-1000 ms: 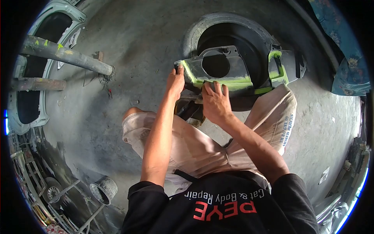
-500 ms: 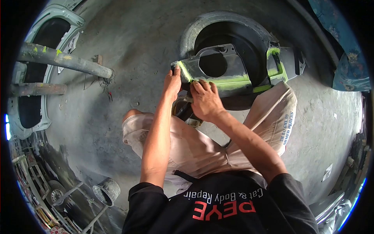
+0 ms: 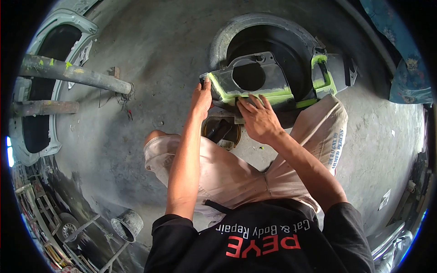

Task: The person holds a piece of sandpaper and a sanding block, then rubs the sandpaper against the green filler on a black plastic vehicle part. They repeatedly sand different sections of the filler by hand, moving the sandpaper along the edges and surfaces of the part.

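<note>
Grey floor around tire and panel

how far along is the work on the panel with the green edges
Done: green coating already lines the panel's left and lower edges. In hand: the left hand holds the left end while the right hand presses on the lower edge. Left: probably some evening out, since the green looks patchy; how much, I can't tell

The panel lies over the tire, beyond the container.
</note>
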Demonstrator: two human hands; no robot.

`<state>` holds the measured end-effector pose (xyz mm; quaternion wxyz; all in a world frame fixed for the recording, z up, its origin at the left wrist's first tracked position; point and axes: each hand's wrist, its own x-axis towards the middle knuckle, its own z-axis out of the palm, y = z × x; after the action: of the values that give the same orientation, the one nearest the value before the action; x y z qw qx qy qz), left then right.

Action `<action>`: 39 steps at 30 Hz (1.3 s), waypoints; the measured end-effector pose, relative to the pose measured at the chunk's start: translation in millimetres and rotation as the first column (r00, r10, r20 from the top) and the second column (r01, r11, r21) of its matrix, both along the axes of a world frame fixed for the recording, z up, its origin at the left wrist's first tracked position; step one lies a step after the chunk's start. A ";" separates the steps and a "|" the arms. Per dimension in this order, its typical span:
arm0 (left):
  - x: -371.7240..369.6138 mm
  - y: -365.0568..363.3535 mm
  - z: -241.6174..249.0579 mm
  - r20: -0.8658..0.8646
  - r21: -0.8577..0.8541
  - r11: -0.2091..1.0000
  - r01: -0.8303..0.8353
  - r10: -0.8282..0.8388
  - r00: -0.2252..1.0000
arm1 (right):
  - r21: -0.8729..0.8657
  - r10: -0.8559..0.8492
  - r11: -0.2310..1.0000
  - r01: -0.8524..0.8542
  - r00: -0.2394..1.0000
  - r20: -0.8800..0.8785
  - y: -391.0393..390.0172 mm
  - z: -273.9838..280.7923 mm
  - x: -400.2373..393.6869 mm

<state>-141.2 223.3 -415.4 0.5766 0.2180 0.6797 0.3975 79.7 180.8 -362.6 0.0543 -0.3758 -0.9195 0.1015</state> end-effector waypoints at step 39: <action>0.9 0.8 -4.5 -0.086 0.042 0.999 -0.009 0.012 0.996 | 0.016 0.096 0.995 -0.095 0.994 -0.055 -14.5 -7.6 -21.0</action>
<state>-140.3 224.2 -419.9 0.5399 0.2433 0.6969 0.4046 58.7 166.3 -370.1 0.0773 -0.3279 -0.9353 0.1083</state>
